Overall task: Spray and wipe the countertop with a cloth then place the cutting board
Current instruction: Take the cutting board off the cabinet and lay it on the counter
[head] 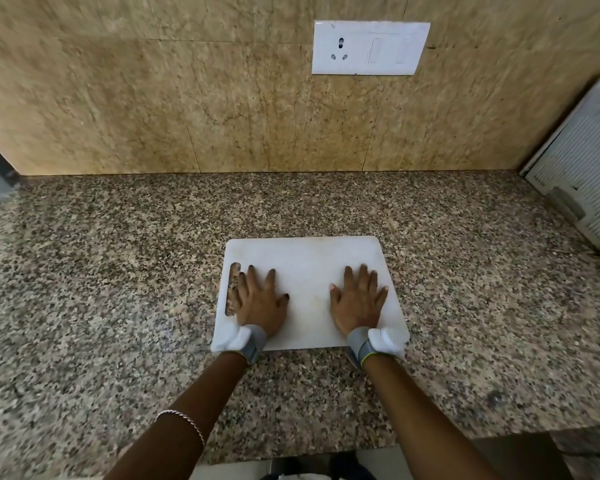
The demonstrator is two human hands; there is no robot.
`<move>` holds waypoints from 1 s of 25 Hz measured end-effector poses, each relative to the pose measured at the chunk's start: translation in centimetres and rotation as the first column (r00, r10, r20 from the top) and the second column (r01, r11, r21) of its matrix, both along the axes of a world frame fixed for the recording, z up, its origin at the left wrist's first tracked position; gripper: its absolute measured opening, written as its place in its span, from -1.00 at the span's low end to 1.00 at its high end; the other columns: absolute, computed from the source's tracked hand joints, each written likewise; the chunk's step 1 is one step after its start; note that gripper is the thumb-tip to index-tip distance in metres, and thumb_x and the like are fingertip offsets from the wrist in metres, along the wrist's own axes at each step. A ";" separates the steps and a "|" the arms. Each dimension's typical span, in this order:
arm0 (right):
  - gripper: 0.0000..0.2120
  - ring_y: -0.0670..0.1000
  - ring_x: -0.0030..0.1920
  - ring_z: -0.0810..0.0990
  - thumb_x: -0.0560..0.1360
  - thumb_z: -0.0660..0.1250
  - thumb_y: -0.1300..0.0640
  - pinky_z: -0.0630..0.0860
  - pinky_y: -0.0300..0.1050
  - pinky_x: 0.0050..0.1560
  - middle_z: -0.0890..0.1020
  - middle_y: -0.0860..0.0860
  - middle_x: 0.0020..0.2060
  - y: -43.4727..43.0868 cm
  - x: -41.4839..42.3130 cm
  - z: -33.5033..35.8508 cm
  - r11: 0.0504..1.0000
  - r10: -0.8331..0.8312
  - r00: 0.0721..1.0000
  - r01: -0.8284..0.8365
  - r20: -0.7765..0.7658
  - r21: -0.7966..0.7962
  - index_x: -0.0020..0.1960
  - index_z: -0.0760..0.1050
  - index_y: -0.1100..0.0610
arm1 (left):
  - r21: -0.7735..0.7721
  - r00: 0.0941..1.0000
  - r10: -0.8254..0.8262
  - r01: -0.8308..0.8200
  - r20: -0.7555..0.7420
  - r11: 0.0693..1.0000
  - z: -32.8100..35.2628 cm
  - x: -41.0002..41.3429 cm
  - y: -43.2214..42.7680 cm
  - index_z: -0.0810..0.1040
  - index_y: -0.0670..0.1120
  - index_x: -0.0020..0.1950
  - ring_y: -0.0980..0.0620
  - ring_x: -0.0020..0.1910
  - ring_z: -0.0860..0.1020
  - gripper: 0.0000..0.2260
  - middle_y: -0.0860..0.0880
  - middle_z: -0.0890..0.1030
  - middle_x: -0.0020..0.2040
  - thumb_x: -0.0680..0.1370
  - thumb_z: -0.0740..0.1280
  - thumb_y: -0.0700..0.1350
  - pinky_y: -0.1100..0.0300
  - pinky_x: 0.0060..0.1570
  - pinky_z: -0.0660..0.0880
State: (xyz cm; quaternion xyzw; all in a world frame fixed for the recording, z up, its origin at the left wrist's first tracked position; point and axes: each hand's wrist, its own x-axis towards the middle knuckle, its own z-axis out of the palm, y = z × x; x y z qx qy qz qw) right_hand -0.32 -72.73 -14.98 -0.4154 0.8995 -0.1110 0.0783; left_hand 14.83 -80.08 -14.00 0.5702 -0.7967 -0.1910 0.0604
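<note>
A white cutting board (309,258) lies flat on the speckled granite countertop (118,271), its handle slot on the left side. My left hand (258,299) rests flat on the board's left part, fingers straight and spread beside the slot. My right hand (359,299) lies flat on the board's right part in the same way. Both wrists wear grey straps with white pads. No cloth or spray bottle is in view.
A beige stone backsplash rises behind the counter, with a white socket and switch plate (370,48) on it. A white ribbed appliance (582,174) leans at the right end. The counter's front edge (291,455) runs just below my forearms.
</note>
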 end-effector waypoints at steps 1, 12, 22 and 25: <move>-0.45 0.18 0.51 -0.05 0.59 0.02 -0.12 -0.11 0.24 0.45 0.03 0.13 0.53 0.2 0.0 -0.4 1.000 0.011 1.000 -0.011 -0.015 0.013 0.51 0.08 0.05 | -0.022 0.998 -0.035 0.036 0.049 0.999 -0.3 -0.2 0.3 0.08 0.08 0.51 -0.19 0.52 -0.07 -0.50 -0.13 -0.04 0.55 0.59 0.10 0.10 -0.19 0.44 -0.06; -0.42 0.18 0.52 -0.08 0.57 -0.09 -0.17 -0.15 0.22 0.46 0.00 0.13 0.53 0.0 -0.7 -0.6 0.998 0.042 0.998 -0.040 -0.039 0.042 0.52 0.05 0.05 | -0.063 0.994 -0.065 0.071 0.086 0.996 -1.0 -0.8 0.3 0.06 0.10 0.52 -0.13 0.53 -0.06 -0.52 -0.13 -0.03 0.56 0.60 0.01 0.11 -0.21 0.44 -0.11; -0.61 0.25 0.23 0.42 0.51 0.20 0.17 0.44 0.10 0.15 0.46 0.22 0.22 4.3 -10.2 6.9 0.979 -0.053 0.994 0.071 0.098 -0.190 0.32 0.37 0.22 | 0.003 0.896 -0.313 0.331 -0.316 0.944 6.6 -14.5 1.4 0.41 -0.14 0.34 -0.23 0.43 0.19 -0.66 -0.22 0.29 0.40 0.57 0.24 -0.13 0.01 0.36 0.22; -0.61 0.28 0.19 0.46 0.53 0.22 0.18 0.48 0.14 0.13 0.47 0.25 0.22 7.3 -16.6 10.2 0.953 -0.120 0.987 0.145 0.108 -0.268 0.34 0.37 0.24 | 0.019 0.840 -0.400 0.437 -0.366 0.899 8.8 -22.1 3.6 0.46 -0.13 0.30 -0.24 0.39 0.25 -0.71 -0.21 0.35 0.37 0.58 0.22 -0.12 -0.04 0.35 0.26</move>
